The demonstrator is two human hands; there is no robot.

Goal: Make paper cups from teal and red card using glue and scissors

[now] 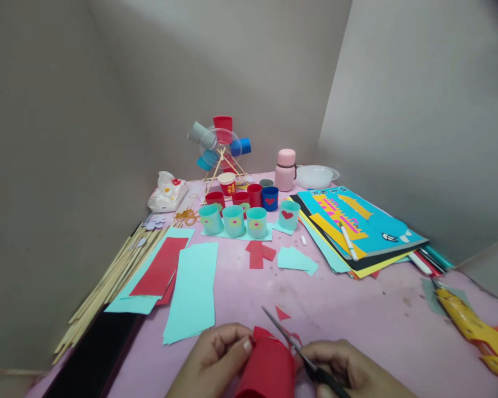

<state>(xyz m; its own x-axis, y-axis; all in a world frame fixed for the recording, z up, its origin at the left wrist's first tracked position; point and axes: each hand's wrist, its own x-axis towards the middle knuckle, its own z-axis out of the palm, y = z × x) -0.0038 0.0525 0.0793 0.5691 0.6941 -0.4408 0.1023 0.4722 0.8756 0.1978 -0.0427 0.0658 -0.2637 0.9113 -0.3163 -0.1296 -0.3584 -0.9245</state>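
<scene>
My left hand [218, 354] is closed around a red paper cup [269, 367] at the bottom middle, with the thumb pressed on its side. My right hand [348, 367] grips a pair of scissors [292, 345], whose blades point up and left across the cup's jagged red rim. Small red paper scraps [282, 314] lie on the pink table [357, 309] just beyond the blades.
Teal and red paper sheets [191, 287] lie to the left beside bamboo sticks [112, 282]. Several paper-wrapped cups [234, 220] stand behind, then a cup ferris wheel [219, 146], a pink bottle [285, 170] and a white bowl [315, 176]. Coloured card stack [357, 232] right; yellow glue gun [473, 323] far right.
</scene>
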